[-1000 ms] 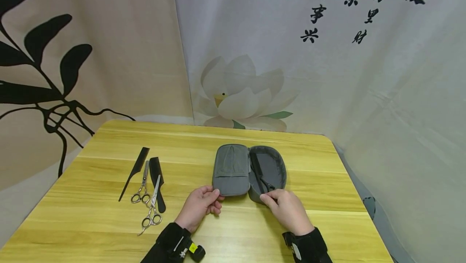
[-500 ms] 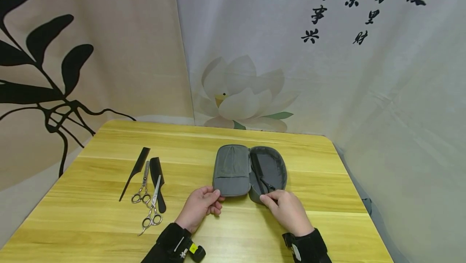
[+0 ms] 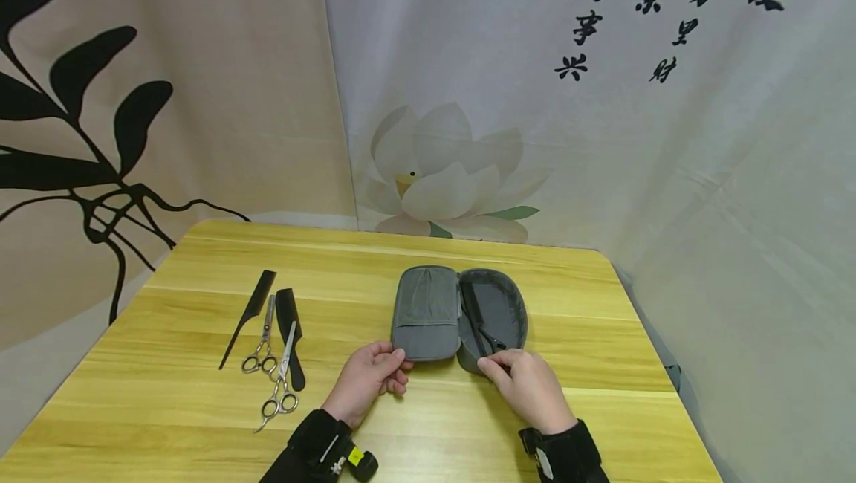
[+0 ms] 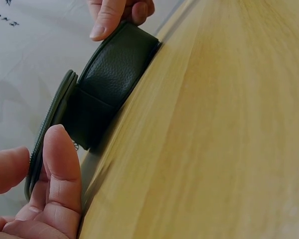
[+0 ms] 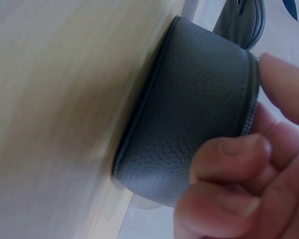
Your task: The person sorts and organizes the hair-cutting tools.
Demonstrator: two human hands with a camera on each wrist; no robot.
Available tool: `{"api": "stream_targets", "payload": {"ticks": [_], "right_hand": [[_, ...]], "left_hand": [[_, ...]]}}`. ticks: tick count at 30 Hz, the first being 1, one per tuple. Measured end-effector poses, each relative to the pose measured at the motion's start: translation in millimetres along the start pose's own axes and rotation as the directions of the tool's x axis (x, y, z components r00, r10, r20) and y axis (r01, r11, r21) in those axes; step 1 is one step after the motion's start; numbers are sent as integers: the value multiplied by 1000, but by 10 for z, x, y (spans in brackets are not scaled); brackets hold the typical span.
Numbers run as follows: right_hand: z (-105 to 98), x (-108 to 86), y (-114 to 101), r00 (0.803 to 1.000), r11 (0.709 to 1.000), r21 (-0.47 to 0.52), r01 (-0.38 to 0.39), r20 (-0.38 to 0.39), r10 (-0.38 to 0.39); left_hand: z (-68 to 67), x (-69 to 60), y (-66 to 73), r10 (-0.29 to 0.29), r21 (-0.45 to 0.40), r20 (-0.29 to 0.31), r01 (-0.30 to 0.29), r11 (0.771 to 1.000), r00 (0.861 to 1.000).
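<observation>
A grey zippered case (image 3: pixel 510 297) lies unfolded on the table, its flat lid (image 3: pixel 425 342) to the left with an inner pocket. My left hand (image 3: pixel 364 380) pinches the lid's near left corner between thumb and fingers; the left wrist view shows the lid edge (image 4: pixel 51 127) held off the table. My right hand (image 3: pixel 531 388) grips the near rim of the deep half, thumb at the zipper edge and two curled fingers against the leathery side wall (image 5: pixel 194 99). Inside that half lie a black comb (image 3: pixel 471 303) and another dark item (image 3: pixel 493 340), partly hidden by the hand.
On the left of the wooden table (image 3: pixel 167 394) lie a black tail comb (image 3: pixel 254 301), a black handled comb (image 3: pixel 287 308), a pair of thinning scissors (image 3: pixel 266 327) and a pair of scissors (image 3: pixel 284 371) overlapping the handled comb. A printed curtain (image 3: pixel 468 59) hangs behind.
</observation>
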State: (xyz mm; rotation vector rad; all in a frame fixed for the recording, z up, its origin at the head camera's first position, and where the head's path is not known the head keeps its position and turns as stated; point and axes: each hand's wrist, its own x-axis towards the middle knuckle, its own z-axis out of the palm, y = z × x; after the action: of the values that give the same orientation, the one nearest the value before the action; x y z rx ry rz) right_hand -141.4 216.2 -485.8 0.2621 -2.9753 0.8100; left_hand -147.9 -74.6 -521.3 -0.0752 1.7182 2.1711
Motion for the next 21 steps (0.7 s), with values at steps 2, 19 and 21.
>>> {"api": "stream_targets", "payload": {"ticks": [2,19,21], "right_hand": [[1,0,4,1000,1000,0,1,-10,-1],[3,-14,29,978,997,-15,70,-194,-72],[4,-13,32,971,997,-16,80,-224,-81]], "left_hand": [[4,6,-10,2,-7,-6,-2,1000,1000],[45,-5,-9,-4,-25,-50,3,1000,999],[46,-3,-11,-3,-27,-51,2,1000,999]]}}
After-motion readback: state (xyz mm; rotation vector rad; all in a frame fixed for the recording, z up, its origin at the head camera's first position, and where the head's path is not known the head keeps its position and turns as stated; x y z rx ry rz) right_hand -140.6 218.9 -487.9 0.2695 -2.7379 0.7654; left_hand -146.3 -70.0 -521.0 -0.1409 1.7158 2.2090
